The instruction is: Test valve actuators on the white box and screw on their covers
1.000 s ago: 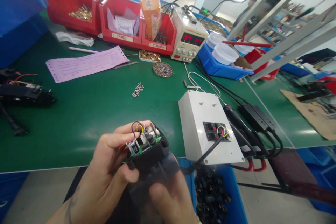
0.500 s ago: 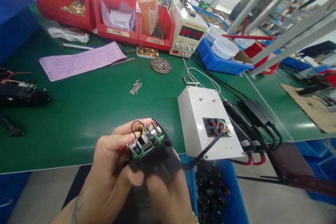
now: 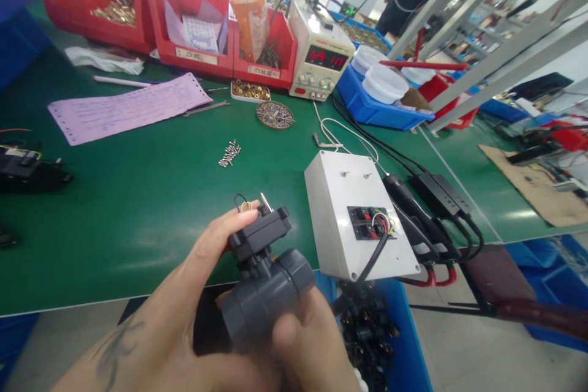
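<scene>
At the counter (image 3: 138,196), your left hand (image 3: 184,312) holds the black housing (image 3: 260,234), fingers (image 3: 236,222) curled, while your right hand (image 3: 315,340) grips the grey fitting (image 3: 266,297), likely steadying both parts.

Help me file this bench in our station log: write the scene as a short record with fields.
Left hand: grips black housing
Right hand: grips dark grey cylindrical body
Arrangement: housing joined above body
Thin wires: beside the left fingertips
Small screws: loose cluster on green table
Power supply: red digits lit, beside a red bin
Light grey box: on table, two small switches on top
Blue bin: below table edge, holding black parts
</scene>
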A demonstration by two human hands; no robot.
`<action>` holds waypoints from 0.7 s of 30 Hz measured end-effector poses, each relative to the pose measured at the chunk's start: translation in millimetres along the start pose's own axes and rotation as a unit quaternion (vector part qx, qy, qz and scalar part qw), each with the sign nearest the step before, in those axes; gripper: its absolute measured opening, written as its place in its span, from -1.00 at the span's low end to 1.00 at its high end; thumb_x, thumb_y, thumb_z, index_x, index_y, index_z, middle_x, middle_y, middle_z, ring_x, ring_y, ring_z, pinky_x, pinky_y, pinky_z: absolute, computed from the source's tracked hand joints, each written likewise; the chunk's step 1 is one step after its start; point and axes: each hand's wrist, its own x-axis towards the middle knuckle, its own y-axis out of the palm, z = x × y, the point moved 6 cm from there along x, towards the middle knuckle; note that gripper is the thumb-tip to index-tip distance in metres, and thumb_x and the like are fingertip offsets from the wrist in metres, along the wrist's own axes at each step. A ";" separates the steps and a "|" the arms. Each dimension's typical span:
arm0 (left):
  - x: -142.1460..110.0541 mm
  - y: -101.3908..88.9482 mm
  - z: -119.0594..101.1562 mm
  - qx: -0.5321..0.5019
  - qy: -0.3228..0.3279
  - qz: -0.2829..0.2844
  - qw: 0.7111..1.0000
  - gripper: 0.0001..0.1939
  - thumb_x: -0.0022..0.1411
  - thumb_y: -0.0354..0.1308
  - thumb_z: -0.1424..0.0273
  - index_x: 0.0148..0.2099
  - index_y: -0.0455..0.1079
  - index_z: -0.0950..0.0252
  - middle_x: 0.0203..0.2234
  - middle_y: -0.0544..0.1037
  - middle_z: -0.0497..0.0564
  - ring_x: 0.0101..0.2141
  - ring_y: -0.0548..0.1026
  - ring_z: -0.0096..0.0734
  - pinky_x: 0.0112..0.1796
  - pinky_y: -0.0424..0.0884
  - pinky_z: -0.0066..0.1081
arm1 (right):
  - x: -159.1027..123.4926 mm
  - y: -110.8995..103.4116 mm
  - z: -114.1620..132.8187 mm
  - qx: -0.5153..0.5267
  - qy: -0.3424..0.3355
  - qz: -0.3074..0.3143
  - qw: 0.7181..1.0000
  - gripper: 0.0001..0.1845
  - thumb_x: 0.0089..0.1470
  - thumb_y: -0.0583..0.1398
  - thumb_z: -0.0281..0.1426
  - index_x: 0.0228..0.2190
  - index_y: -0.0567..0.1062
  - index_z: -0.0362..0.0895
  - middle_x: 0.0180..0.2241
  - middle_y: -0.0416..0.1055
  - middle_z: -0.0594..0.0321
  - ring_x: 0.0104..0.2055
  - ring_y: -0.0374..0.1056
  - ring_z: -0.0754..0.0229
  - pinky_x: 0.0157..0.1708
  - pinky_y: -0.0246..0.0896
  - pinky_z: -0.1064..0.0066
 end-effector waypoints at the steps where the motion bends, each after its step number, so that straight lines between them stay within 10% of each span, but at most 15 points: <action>1: 0.4 2.1 -0.2 0.016 -0.001 0.009 1.000 0.05 -0.34 0.60 0.09 0.28 0.38 -0.01 0.05 0.59 0.16 -0.05 0.61 0.26 -0.20 0.68 -0.08 | 0.8 -0.8 -3.1 0.001 0.002 0.001 1.000 -0.31 -0.13 0.48 0.02 -0.12 0.39 -0.10 -0.32 0.49 0.17 -0.62 0.27 0.34 -0.61 0.24 0.50; 6: 1.3 13.3 -1.7 0.102 0.047 0.039 0.993 0.07 -0.11 0.50 0.31 0.40 0.10 -0.03 0.19 0.48 0.13 0.06 0.56 0.12 -0.06 0.61 -0.17 | -3.0 -1.8 12.8 -0.070 0.005 0.019 0.997 -0.28 0.00 0.37 0.14 -0.08 0.40 -0.15 -0.40 0.47 0.20 -0.57 0.34 0.30 -0.55 0.28 0.51; 10: 8.5 7.6 12.3 -0.027 -0.032 0.005 0.999 -0.21 0.12 0.36 0.20 0.34 0.14 0.07 0.21 0.48 0.09 0.11 0.53 -0.03 0.04 0.52 -0.28 | -13.2 -8.6 77.4 -0.314 0.061 0.070 0.945 -0.55 0.21 0.29 -0.02 -0.16 0.47 -0.16 -0.50 0.47 0.26 -0.61 0.32 0.34 -0.60 0.19 0.58; 15: 17.3 3.8 42.2 -0.118 -0.180 0.010 0.976 -0.16 0.12 0.34 0.06 0.34 0.10 0.13 0.26 0.42 0.11 0.21 0.43 -0.06 0.16 0.39 -0.30 | 9.3 -45.3 226.4 -0.577 -0.341 -0.183 0.720 -0.76 0.05 0.41 -0.27 -0.27 0.54 -0.08 -0.26 0.52 0.21 -0.21 0.47 0.18 -0.12 0.41 0.37; 21: 18.8 11.0 38.4 -0.127 -0.204 0.006 0.971 -0.12 0.07 0.36 0.04 0.34 0.10 0.14 0.24 0.42 0.13 0.19 0.43 -0.04 0.19 0.36 -0.24 | 94.9 -81.8 229.9 -0.621 -0.147 -0.060 0.768 -0.47 -0.19 0.47 -0.02 -0.30 0.57 -0.16 -0.32 0.55 0.14 -0.28 0.47 0.08 -0.18 0.41 0.21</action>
